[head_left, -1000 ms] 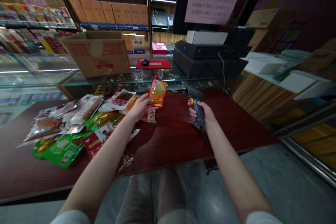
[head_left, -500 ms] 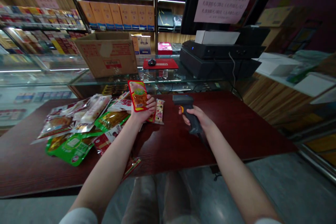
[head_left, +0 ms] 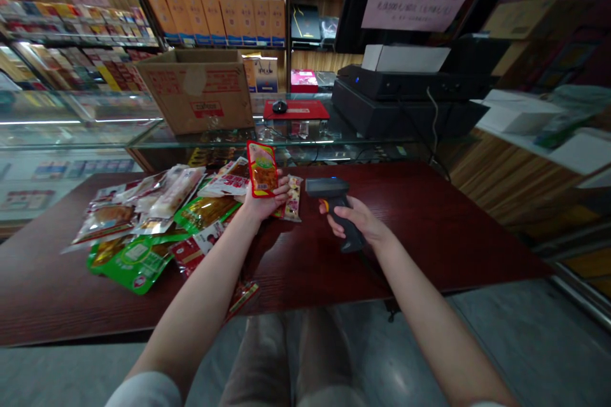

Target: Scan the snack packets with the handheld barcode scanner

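Observation:
My left hand [head_left: 265,201] holds a red-edged snack packet [head_left: 262,170] upright, its printed face with a small barcode patch turned toward me. In my right hand [head_left: 358,219] is a dark grey barcode scanner [head_left: 329,188], gripped by its handle with a finger near the orange trigger. The scanner's head points left toward the packet, with a gap between them. Behind and left of my left hand lies a pile of snack packets, among them a green packet [head_left: 131,265], a clear-wrapped one [head_left: 177,193] and a red-and-white one [head_left: 196,247]. A slim patterned packet [head_left: 293,198] lies just beyond my left fingers.
The dark red table [head_left: 420,229] spans the front. Behind it, a glass counter carries an open cardboard box [head_left: 198,92], a mouse [head_left: 279,106] on a red mat and a black cash drawer [head_left: 405,116]. Shelves of boxed goods stand at the back.
My left hand has turned the packet upright, face toward me, and shifted it over the pile. My right hand has swung the scanner's head round to the left, toward the packet.

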`<state>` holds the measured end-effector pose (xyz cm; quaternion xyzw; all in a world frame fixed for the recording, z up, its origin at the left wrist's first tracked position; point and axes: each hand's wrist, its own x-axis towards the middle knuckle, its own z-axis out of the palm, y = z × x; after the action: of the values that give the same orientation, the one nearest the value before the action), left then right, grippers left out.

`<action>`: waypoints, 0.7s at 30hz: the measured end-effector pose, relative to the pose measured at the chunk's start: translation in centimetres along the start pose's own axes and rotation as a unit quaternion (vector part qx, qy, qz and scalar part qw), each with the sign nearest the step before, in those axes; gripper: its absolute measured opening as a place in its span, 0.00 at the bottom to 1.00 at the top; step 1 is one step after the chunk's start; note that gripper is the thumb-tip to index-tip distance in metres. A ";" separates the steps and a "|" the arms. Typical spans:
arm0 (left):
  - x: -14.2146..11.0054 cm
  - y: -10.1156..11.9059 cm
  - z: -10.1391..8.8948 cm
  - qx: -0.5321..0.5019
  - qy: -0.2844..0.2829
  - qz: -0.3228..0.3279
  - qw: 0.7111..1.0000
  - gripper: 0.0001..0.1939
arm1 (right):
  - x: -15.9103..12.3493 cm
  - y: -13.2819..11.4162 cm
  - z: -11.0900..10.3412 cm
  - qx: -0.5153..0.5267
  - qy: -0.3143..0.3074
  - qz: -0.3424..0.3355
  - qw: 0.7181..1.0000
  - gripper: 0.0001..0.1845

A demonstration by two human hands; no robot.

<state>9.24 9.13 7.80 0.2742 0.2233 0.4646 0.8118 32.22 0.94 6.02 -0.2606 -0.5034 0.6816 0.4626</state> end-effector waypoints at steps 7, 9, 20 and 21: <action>0.4 -0.3 -0.2 0.035 -0.005 -0.009 0.999 0.10 | -0.1 0.2 -0.2 0.024 0.005 -0.013 1.000 0.16; 0.7 -0.4 0.0 0.058 0.013 0.004 0.998 0.10 | -0.1 0.1 -0.6 0.024 0.009 -0.022 0.999 0.16; -1.3 1.7 0.4 0.680 0.189 0.282 0.650 0.08 | 0.2 0.0 -2.8 0.034 0.122 -0.046 0.991 0.16; -1.5 1.6 0.3 0.717 0.180 0.256 0.623 0.06 | 0.2 0.0 -2.8 0.034 0.125 -0.043 0.991 0.16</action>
<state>7.71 8.41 9.28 0.7266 0.5478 0.3868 0.1498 34.42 2.40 5.00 -0.3059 -0.4285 0.6403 0.5593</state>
